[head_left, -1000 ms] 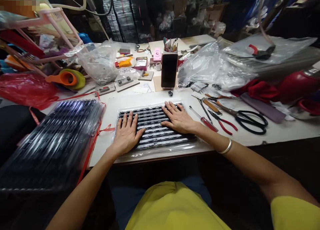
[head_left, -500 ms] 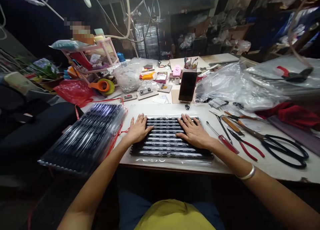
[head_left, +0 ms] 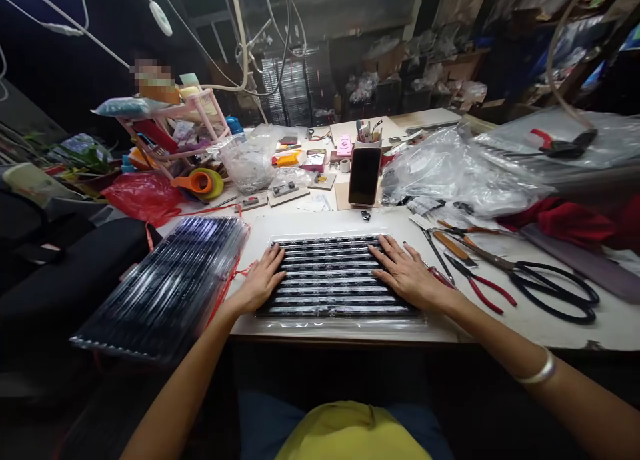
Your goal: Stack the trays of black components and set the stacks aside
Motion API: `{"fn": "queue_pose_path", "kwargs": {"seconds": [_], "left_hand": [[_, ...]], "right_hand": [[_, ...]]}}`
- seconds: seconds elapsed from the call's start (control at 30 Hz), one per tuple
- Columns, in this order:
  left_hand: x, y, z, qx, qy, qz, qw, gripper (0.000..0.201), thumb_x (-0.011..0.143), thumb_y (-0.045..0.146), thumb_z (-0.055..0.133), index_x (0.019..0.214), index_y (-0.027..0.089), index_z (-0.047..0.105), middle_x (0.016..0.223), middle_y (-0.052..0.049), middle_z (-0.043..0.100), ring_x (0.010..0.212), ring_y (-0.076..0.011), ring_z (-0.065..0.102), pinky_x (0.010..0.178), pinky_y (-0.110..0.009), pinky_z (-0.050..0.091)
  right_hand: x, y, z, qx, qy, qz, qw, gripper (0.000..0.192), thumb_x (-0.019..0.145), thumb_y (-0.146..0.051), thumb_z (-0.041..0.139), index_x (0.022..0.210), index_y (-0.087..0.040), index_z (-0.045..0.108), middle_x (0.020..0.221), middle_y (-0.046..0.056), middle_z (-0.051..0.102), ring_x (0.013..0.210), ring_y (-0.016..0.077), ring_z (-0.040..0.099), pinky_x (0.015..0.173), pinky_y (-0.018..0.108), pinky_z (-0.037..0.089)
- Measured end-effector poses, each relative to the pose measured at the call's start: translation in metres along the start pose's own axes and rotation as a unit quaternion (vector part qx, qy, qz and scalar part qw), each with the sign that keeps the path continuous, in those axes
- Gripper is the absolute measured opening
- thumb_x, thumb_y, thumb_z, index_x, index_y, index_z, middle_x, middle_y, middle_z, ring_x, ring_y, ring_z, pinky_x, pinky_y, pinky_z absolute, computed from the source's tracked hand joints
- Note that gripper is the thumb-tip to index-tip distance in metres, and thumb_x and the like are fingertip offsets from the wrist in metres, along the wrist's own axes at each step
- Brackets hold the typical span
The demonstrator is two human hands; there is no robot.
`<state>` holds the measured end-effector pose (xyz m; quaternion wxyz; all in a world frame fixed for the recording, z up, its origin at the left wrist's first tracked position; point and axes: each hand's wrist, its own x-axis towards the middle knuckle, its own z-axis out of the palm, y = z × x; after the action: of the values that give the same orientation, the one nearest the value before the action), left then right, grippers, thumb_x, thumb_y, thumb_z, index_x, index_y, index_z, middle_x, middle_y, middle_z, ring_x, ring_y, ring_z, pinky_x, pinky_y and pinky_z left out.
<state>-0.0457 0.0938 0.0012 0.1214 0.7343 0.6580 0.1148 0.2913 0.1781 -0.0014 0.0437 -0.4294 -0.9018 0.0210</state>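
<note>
In front of me on the white table lies a clear plastic tray (head_left: pixel 300 325) with rows of black strips (head_left: pixel 330 273) in it. My left hand (head_left: pixel 261 280) rests on the left edge of the rows, fingers stretched out. On the right edge, my right hand (head_left: pixel 404 272) lies with its fingers spread. Neither hand grips anything. A stack of similar filled trays (head_left: pixel 165 280), tied with red cord, is to the left of my left hand. Partly hidden behind my right hand is a red-handled screwdriver (head_left: pixel 441 276).
Pliers (head_left: pixel 483 285) and large black-handled scissors (head_left: pixel 555 287) lie at the right. A phone (head_left: pixel 364 175) stands upright behind the tray. Clear plastic bags (head_left: pixel 465 167) heap at the back right, and a pink rack (head_left: pixel 210 113) stands at the back left.
Both hands have moved outward from the rows toward the tray's sides, showing more of the black strips. My right hand now covers part of the screwdriver. The view has shifted slightly.
</note>
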Motion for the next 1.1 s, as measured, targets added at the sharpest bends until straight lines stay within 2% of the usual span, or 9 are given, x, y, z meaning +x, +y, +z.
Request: {"fn": "queue_pose_path", "kwargs": {"seconds": [0.1, 0.2, 0.27, 0.43, 0.6, 0.7, 0.8, 0.93, 1.1], "left_hand": [[-0.022, -0.015, 0.007, -0.059, 0.027, -0.002, 0.998, 0.055, 0.094, 0.041, 0.027, 0.145, 0.02, 0.023, 0.153, -0.011, 0.018, 0.141, -0.023, 0.016, 0.11, -0.049, 0.022], [-0.03, -0.007, 0.022, -0.065, 0.113, -0.026, 0.991, 0.055, 0.094, 0.037, 0.031, 0.144, 0.017, 0.026, 0.153, -0.012, 0.02, 0.14, -0.023, 0.02, 0.112, -0.048, 0.021], [-0.029, 0.002, 0.029, -0.065, 0.157, -0.044, 0.985, 0.055, 0.093, 0.036, 0.033, 0.143, 0.015, 0.029, 0.152, -0.013, 0.022, 0.14, -0.0235, 0.021, 0.113, -0.048, 0.02], [-0.034, 0.01, 0.025, -0.15, 0.184, -0.045, 0.97, 0.05, 0.092, 0.035, 0.036, 0.139, 0.017, 0.039, 0.148, -0.011, 0.032, 0.137, -0.0195, 0.029, 0.113, -0.042, 0.023], [-0.07, 0.003, 0.006, -0.172, 0.099, -0.026, 0.98, 0.05, 0.092, 0.034, 0.035, 0.139, 0.015, 0.039, 0.149, -0.01, 0.03, 0.137, -0.019, 0.027, 0.113, -0.043, 0.023], [-0.102, 0.001, -0.005, -0.149, 0.021, 0.016, 0.989, 0.049, 0.092, 0.022, 0.031, 0.141, 0.023, 0.034, 0.15, -0.004, 0.027, 0.138, -0.017, 0.026, 0.113, -0.041, 0.024], [-0.128, 0.0, -0.005, -0.077, -0.002, 0.061, 0.995, 0.062, 0.086, 0.007, 0.029, 0.144, 0.028, 0.027, 0.152, -0.001, 0.023, 0.139, -0.0165, 0.023, 0.113, -0.043, 0.022], [-0.14, -0.002, 0.019, 0.017, 0.072, 0.099, 0.992, 0.066, 0.085, 0.008, 0.037, 0.146, 0.027, 0.019, 0.151, -0.006, 0.027, 0.139, -0.0217, 0.021, 0.112, -0.049, 0.022], [-0.137, -0.007, 0.048, 0.009, 0.222, 0.109, 0.969, 0.051, 0.093, 0.016, 0.033, 0.142, 0.027, 0.03, 0.143, -0.01, 0.042, 0.134, -0.0217, 0.034, 0.109, -0.048, 0.029]], "right_hand": [[-0.011, -0.005, 0.006, -0.047, 0.038, 0.035, 0.998, 0.054, 0.095, -0.038, 0.026, 0.139, -0.009, 0.038, 0.148, 0.017, 0.026, 0.138, 0.0273, 0.02, 0.11, 0.05, 0.02], [-0.01, -0.022, 0.01, -0.082, 0.063, 0.082, 0.991, 0.05, 0.093, -0.025, 0.027, 0.133, -0.001, 0.045, 0.142, 0.024, 0.036, 0.135, 0.0324, 0.029, 0.108, 0.05, 0.024], [-0.007, -0.029, 0.011, -0.072, 0.079, 0.095, 0.99, 0.049, 0.093, -0.024, 0.027, 0.133, -0.001, 0.045, 0.143, 0.023, 0.035, 0.135, 0.0339, 0.028, 0.105, 0.049, 0.028], [-0.011, -0.023, 0.009, 0.035, 0.086, 0.1, 0.991, 0.049, 0.093, -0.028, 0.028, 0.134, -0.007, 0.046, 0.146, 0.018, 0.033, 0.137, 0.0334, 0.024, 0.103, 0.051, 0.033], [-0.051, 0.002, 0.002, 0.18, 0.071, -0.018, 0.981, 0.049, 0.094, -0.028, 0.026, 0.138, -0.014, 0.042, 0.148, 0.01, 0.032, 0.138, 0.0222, 0.021, 0.111, 0.045, 0.028], [-0.089, 0.017, -0.002, 0.205, 0.037, -0.072, 0.975, 0.051, 0.092, -0.025, 0.029, 0.143, -0.022, 0.035, 0.15, 0.004, 0.028, 0.137, 0.0209, 0.024, 0.111, 0.044, 0.028], [-0.122, 0.025, -0.005, 0.191, 0.017, -0.127, 0.973, 0.059, 0.088, -0.02, 0.033, 0.146, -0.03, 0.026, 0.151, 0.0, 0.024, 0.136, 0.0215, 0.025, 0.111, 0.043, 0.029], [-0.141, 0.025, -0.001, 0.14, 0.051, -0.173, 0.974, 0.065, 0.085, -0.018, 0.04, 0.145, -0.037, 0.024, 0.147, -0.001, 0.033, 0.133, 0.0217, 0.033, 0.107, 0.041, 0.037], [-0.132, 0.021, 0.015, 0.163, 0.149, -0.187, 0.957, 0.064, 0.089, -0.017, 0.042, 0.143, -0.044, 0.021, 0.147, -0.002, 0.033, 0.133, 0.0224, 0.034, 0.104, 0.049, 0.038]]}}
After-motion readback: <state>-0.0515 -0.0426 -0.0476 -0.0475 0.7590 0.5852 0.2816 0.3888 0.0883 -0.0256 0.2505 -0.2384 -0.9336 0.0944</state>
